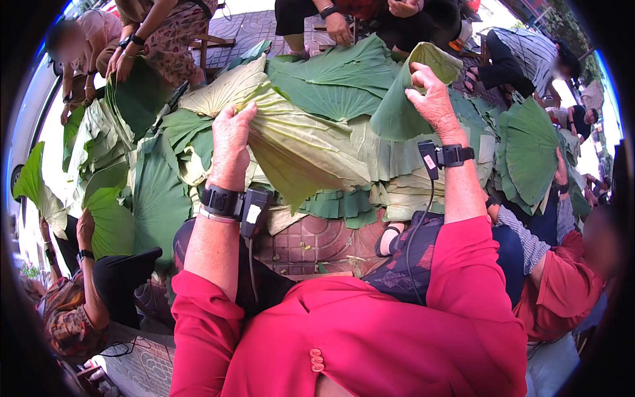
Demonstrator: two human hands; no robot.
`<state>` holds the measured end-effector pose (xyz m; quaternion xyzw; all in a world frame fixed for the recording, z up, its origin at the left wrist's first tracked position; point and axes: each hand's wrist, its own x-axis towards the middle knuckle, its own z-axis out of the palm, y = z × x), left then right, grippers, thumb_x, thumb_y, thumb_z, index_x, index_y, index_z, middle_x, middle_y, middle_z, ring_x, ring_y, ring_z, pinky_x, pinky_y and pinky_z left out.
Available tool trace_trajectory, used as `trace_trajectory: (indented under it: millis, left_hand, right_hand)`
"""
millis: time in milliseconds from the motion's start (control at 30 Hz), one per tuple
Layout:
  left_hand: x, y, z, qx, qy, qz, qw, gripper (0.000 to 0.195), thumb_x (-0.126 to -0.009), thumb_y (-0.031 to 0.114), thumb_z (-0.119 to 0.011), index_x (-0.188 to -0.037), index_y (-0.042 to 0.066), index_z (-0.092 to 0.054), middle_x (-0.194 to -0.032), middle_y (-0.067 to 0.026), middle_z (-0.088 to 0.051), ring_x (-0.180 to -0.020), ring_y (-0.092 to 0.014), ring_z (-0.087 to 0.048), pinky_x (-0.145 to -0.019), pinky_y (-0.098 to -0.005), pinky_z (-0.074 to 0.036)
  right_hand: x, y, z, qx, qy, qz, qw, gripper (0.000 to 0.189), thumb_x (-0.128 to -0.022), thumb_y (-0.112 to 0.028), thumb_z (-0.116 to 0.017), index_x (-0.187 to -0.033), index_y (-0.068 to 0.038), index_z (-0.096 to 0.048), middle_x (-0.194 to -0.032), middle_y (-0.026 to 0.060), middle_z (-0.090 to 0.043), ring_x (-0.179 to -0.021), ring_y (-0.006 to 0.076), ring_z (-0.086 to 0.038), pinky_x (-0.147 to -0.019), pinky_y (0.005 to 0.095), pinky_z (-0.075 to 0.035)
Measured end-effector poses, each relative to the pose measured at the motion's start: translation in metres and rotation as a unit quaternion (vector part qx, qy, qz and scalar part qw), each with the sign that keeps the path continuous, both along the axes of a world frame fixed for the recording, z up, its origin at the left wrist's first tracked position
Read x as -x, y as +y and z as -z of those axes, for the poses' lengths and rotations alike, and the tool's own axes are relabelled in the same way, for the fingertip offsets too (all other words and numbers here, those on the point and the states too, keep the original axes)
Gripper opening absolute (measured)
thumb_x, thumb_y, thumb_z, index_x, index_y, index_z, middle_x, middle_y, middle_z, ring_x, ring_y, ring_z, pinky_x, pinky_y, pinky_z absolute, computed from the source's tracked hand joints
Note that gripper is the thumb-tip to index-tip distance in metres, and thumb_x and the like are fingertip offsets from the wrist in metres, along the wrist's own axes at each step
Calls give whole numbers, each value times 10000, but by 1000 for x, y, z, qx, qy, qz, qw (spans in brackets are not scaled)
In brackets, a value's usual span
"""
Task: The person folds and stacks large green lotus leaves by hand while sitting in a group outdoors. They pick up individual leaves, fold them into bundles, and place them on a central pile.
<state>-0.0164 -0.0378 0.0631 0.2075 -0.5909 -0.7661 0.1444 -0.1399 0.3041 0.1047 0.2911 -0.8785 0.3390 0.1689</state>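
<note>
My left hand (231,134) grips the edge of a large lotus leaf (307,144), pale ribbed underside up, which fans out to the right and hangs down in a green point. My right hand (431,99) is raised and pinches another lotus leaf (397,109), green on its hanging part and pale at its curled top. Behind and below both lies a broad pile of overlapping lotus leaves (337,74), some dark green side up, some pale side up. Folded leaves (342,203) are stacked along the near edge of the pile.
Co-workers sit around the pile. At the left a person's hand (85,228) holds a green leaf; at the right another person's hand (560,168) touches upright leaves. Hands (121,62) hold a dark leaf at the upper left. Leaf scraps lie on red paving (317,243).
</note>
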Motion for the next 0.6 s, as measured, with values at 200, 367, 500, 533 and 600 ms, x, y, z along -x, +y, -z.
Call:
trace_trajectory:
  millis: [200, 367, 500, 533, 600]
  left_hand:
    - [1, 13, 9, -60, 31, 44, 997, 176, -832, 168, -612, -907, 13, -578, -791, -4, -559, -698, -76, -460, -657, -236, -386]
    - [-2, 22, 20, -72, 26, 88, 993, 225, -872, 232, -558, -931, 16, -580, -792, -13, -558, -696, -90, -455, -653, -240, -379]
    - [-3, 25, 11, -145, 8, 37, 989, 175, -878, 197, -531, -949, 47, -586, -838, -14, -588, -718, -102, -507, -640, -241, -411]
    - [-1, 23, 11, -150, 5, 20, 988, 175, -878, 192, -527, -956, 45, -584, -850, -19, -591, -731, -111, -515, -651, -247, -417]
    - [-1, 22, 11, -162, 11, 3, 987, 182, -885, 190, -514, -969, 41, -576, -881, -32, -591, -764, -128, -527, -683, -262, -426]
  right_hand:
    - [-76, -105, -19, -86, -66, -203, 973, 158, -673, -18, -513, -828, 4, -530, -1174, 197, -512, -1027, 330, -528, -863, 359, -442]
    - [-107, -143, 14, -162, -2, -271, 949, 184, -661, -9, -528, -838, 24, -564, -1168, 180, -515, -1031, 336, -521, -872, 378, -445]
    - [-109, -148, 14, -173, -1, -290, 941, 216, -649, 0, -537, -861, 36, -562, -1157, 198, -509, -1051, 349, -505, -889, 378, -436]
    - [-110, -149, 14, -164, 14, -299, 940, 223, -647, 2, -538, -867, 36, -560, -1156, 203, -507, -1051, 352, -505, -888, 379, -437]
    - [-111, -152, 14, -166, 26, -297, 940, 233, -643, -3, -542, -872, 38, -558, -1153, 206, -506, -1044, 356, -507, -886, 381, -437]
